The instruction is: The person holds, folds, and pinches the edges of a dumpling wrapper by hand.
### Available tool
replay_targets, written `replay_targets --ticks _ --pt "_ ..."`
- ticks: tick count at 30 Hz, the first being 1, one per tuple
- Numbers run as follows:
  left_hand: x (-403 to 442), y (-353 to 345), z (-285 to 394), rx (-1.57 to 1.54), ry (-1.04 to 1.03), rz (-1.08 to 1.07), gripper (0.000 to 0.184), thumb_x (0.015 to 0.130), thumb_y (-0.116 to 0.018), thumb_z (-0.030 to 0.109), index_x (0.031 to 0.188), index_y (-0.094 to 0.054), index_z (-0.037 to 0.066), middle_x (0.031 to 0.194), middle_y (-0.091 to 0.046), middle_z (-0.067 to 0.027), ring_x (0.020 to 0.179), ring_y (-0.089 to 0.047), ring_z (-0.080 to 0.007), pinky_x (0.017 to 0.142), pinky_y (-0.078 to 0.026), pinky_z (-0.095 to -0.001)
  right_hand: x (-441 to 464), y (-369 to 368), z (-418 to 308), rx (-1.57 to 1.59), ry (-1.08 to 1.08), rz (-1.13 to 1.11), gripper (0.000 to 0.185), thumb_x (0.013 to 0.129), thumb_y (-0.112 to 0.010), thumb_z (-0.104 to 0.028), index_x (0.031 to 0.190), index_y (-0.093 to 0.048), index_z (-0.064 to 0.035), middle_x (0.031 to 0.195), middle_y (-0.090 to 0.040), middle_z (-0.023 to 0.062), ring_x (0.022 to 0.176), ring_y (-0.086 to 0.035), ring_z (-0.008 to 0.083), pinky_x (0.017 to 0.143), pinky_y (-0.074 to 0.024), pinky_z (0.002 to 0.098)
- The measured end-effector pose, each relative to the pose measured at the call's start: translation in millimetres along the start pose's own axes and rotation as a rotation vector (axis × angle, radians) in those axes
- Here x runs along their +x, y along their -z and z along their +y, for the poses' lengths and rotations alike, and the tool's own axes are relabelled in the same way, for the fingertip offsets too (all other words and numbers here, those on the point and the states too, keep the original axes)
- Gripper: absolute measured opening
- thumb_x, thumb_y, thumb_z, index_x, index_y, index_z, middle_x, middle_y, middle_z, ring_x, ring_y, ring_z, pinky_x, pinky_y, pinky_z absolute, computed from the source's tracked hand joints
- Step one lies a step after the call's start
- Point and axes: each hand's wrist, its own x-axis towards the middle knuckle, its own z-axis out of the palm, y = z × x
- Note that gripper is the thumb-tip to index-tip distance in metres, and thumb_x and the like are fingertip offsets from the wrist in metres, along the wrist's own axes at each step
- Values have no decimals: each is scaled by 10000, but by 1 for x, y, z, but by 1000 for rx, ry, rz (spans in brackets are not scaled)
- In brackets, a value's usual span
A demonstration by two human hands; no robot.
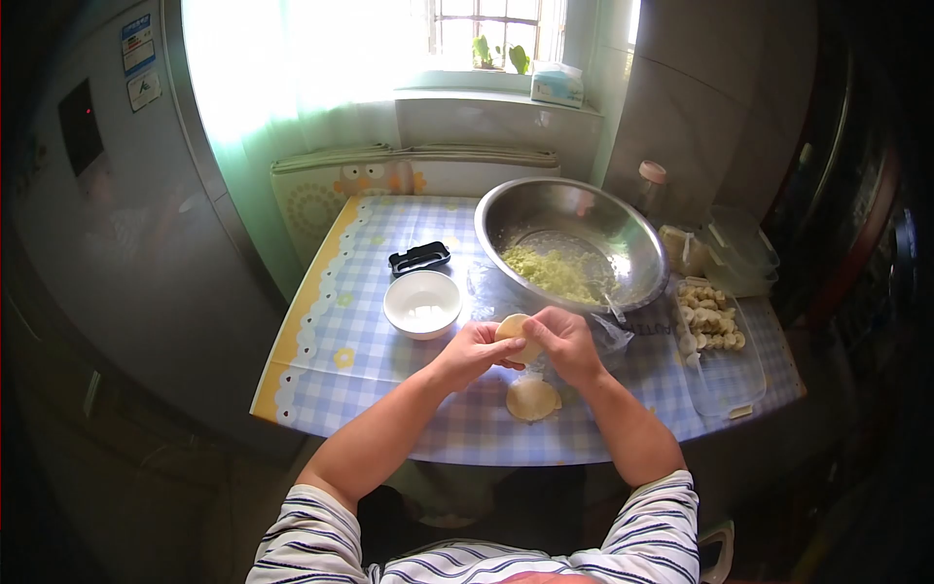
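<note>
Between my two hands is a round, pale dumpling wrapper (513, 329), held above the near part of the table. My left hand (475, 352) grips its left side, fingers curled under it. From the right, my right hand (566, 343) pinches its edge between thumb and fingers. Whether any filling lies in it, I cannot tell. Just below my hands, a small stack of round wrappers (532, 398) lies on the tablecloth. Beyond them stands a large steel bowl (632, 219) with pale green chopped filling (555, 272) and a utensil handle at its near rim.
Left of my hands are a white bowl (423, 304) and a black plastic case (419, 257). At the right, a clear plastic container (725, 384) holds several folded dumplings (712, 316). More containers (739, 248) and a pink-lidded jar (651, 185) stand behind. A fridge (107, 243) flanks the table's left side.
</note>
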Motion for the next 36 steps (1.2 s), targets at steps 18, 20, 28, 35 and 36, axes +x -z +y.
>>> replay_targets --ticks 18,20,28,35,36 --pt "1 -2 -7 -1 69 -30 287 874 -610 233 1053 -603 9 982 -634 -74 908 -619 -152 782 -515 -303 -1 3 -4 -103 -36 -37 133 856 -606 -114 849 -628 17 798 -634 45 730 -563 84 663 -454 230" --pt "2 -1 -8 7 60 -22 282 880 -601 228 1055 -601 7 980 -634 -75 910 -621 -160 785 -515 -304 1 6 0 -142 5 -35 152 865 -597 -128 874 -628 21 823 -636 52 760 -569 94 683 -457 242" --pt "4 2 -8 -3 49 37 252 894 -574 187 1066 -597 3 971 -636 -87 860 -639 -173 771 -528 -286 -39 -1 -86 -850 556 10 168 826 -614 -202 877 -629 -43 870 -600 110 776 -573 302 685 -435 357" --pt "6 -3 -7 -7 91 31 286 892 -578 216 1073 -581 -5 964 -633 -97 892 -638 -192 774 -537 -287 -134 9 -85 -353 -61 -1053 165 794 -607 -111 932 -545 -45 770 -569 96 737 -570 270 645 -445 365" --pt "6 -2 -8 -17 93 30 302 887 -586 232 1071 -582 -8 963 -632 -99 888 -638 -188 778 -539 -293 -146 9 -66 -386 -226 -1123 225 793 -598 -109 996 -528 -42 785 -582 98 748 -578 277 654 -448 373"
